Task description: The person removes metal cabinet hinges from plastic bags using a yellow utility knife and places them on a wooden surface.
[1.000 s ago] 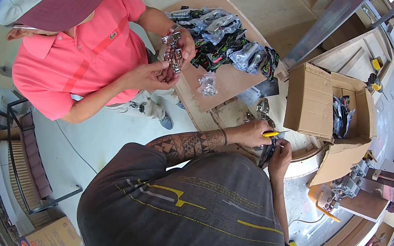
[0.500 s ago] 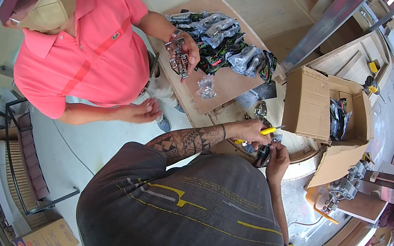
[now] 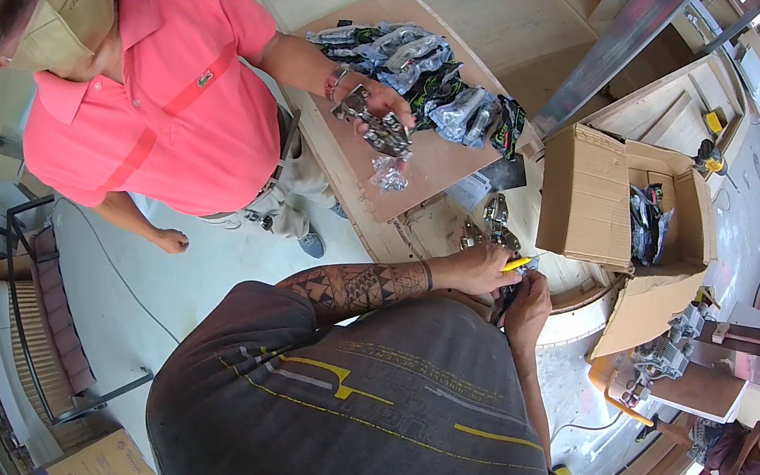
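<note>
Inventory as I read it from the head camera, left to right.

Lower left edge of the frame: one closed cardboard box (image 3: 103, 463), brown.

Upper left: one co-worker (image 3: 161, 100) in a coral polo shirt and beige face mask. The co-worker's lower hand (image 3: 171, 240) hangs with fingers curled. The co-worker's raised hand (image 3: 398, 107), near upper centre, bears a cluster of metal hinges (image 3: 372, 122).

Upper centre: one brown board (image 3: 433, 172), carrying a heap of wrapped packets (image 3: 424, 64), black and clear. One small clear bag (image 3: 390, 175) of shiny pieces shows just below the cluster.

Centre, right of the board: one paper slip (image 3: 470, 190); loose metal fittings (image 3: 497, 209), just above the wearer's hands.

Right of centre: left hand (image 3: 478, 269), closed around one yellow knife (image 3: 518, 264), its tip pointing up and right. Below the knife, between the two hands, one dark packet (image 3: 507, 298), partly hidden. Right hand (image 3: 530, 307), fingers pinched on the packet, close beside the left; I count the hands as near together.

Right: one open carton (image 3: 588, 194), flaps spread, containing further dark packets (image 3: 646, 222).

Far right, lower: one other person (image 3: 746, 452), partly visible.
</note>
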The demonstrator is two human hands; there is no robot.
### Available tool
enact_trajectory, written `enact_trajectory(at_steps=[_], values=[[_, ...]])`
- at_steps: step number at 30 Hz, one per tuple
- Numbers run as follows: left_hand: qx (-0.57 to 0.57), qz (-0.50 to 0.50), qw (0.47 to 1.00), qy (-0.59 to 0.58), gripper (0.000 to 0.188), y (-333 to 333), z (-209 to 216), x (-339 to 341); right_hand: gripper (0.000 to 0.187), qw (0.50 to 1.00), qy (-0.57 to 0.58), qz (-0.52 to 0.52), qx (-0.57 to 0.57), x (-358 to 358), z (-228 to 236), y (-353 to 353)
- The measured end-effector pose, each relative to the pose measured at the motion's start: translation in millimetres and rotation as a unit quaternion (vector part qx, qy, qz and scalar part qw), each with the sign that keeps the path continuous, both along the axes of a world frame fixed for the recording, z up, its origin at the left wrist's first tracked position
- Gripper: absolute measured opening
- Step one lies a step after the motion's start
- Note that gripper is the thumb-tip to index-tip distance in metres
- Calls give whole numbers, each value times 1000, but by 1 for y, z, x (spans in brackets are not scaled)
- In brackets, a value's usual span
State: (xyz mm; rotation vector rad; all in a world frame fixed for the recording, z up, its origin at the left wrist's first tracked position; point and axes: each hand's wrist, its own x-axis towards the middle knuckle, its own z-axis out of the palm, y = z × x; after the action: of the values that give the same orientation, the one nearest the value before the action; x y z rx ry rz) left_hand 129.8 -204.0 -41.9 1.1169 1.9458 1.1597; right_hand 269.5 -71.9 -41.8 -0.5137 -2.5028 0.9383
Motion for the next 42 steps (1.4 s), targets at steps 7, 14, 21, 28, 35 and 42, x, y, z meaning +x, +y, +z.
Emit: enact_trajectory(at_steps=[7, 14, 21, 28, 35, 42], values=[[30, 11, 999, -26, 38, -2, 16, 16, 10, 996, -35, -76, -41, 3, -8, 4], [104, -39, 992, 61, 32, -1, 13, 17, 15, 988, -63, -122, -77, 14, -24, 10], [165, -42, 981, 93, 27, -8, 9, -1, 27, 860, 20, -73, -505, 31, -40, 10], [48, -136, 987, 69, 30, -5, 5, -7, 49, 824, -43, 111, -554, 43, -8, -1], [13, -54, 998, -9, 30, -9, 2, -4, 74, 861, -57, 47, -503, 55, -27, 10], [-42, -42, 996, -61, 24, -17, -3, -6, 85, 958, -161, 97, -217, 43, -4, 11]])
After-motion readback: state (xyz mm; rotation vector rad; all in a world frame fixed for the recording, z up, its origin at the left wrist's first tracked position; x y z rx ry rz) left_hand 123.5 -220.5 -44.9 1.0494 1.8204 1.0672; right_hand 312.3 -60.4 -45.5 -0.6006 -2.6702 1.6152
